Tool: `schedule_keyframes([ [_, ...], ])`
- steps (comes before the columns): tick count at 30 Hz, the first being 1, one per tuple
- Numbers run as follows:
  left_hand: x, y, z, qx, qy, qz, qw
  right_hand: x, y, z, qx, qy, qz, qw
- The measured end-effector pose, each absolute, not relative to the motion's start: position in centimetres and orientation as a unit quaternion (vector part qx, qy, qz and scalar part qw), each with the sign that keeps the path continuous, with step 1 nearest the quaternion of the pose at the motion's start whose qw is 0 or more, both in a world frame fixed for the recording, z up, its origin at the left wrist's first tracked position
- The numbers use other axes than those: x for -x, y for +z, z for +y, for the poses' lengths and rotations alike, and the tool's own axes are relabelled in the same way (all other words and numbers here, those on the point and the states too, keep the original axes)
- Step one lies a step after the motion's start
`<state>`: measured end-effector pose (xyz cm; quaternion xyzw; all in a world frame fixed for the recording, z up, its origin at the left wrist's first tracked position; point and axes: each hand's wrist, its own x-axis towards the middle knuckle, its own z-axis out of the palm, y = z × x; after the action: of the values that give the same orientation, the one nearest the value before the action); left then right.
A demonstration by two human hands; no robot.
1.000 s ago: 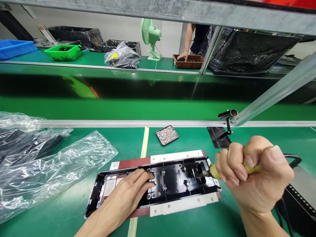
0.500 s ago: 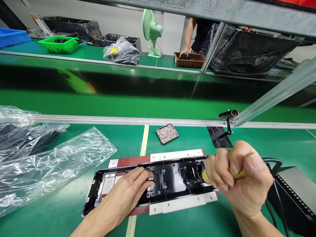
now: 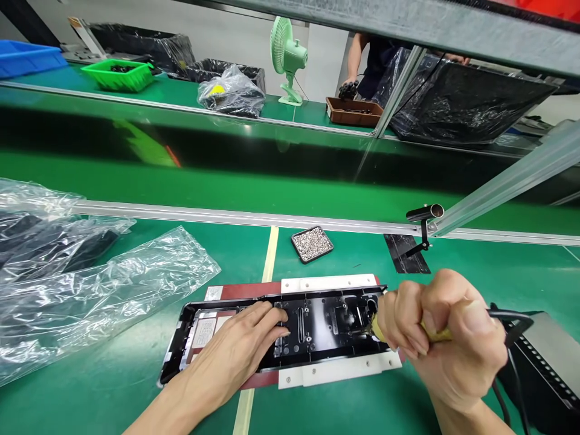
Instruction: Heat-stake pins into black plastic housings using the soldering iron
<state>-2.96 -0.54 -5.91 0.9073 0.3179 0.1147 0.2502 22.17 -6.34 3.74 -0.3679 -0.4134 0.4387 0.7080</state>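
A long black plastic housing point(image 3: 319, 323) lies open side up on a dark red fixture with white side blocks point(image 3: 338, 370). My left hand point(image 3: 249, 335) rests on its left middle part, fingers laid over the plastic and slightly apart. My right hand point(image 3: 446, 338) is wrapped round the yellow handle of a corded tool that looks like a soldering iron point(image 3: 377, 328). The tool points down-left into the right end of the housing; its tip is hard to make out. Beyond the housing stands a small black tray point(image 3: 312, 244) of tiny metal pieces.
Clear plastic bags point(image 3: 109, 290) cover the left of the bench. To the right are a black box point(image 3: 544, 362) with cables and a clamped metal tube point(image 3: 425, 212). Across the divider are a fan point(image 3: 287, 60), a brown bin point(image 3: 353, 112) and a co-worker's arm point(image 3: 356, 57).
The whole view has shifted slightly. My hands stay at about the same spots on the housing. Across the divider, the co-worker's hand has risen from the brown bin with black parts.
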Motion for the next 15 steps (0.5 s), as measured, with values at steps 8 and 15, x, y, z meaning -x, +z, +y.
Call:
schedule_keyframes([
  [8, 2.9, -5.7, -0.7, -0.909, 0.108, 0.322, 0.244, -21.7, 3.2, -6.6, 0.361, 0.433, -0.429, 0.706],
  [15, 2.7, -5.5, -0.6, -0.917, 0.122, 0.312, 0.217, -20.8, 3.3, -6.2, 0.367, 0.442, -0.440, 0.690],
])
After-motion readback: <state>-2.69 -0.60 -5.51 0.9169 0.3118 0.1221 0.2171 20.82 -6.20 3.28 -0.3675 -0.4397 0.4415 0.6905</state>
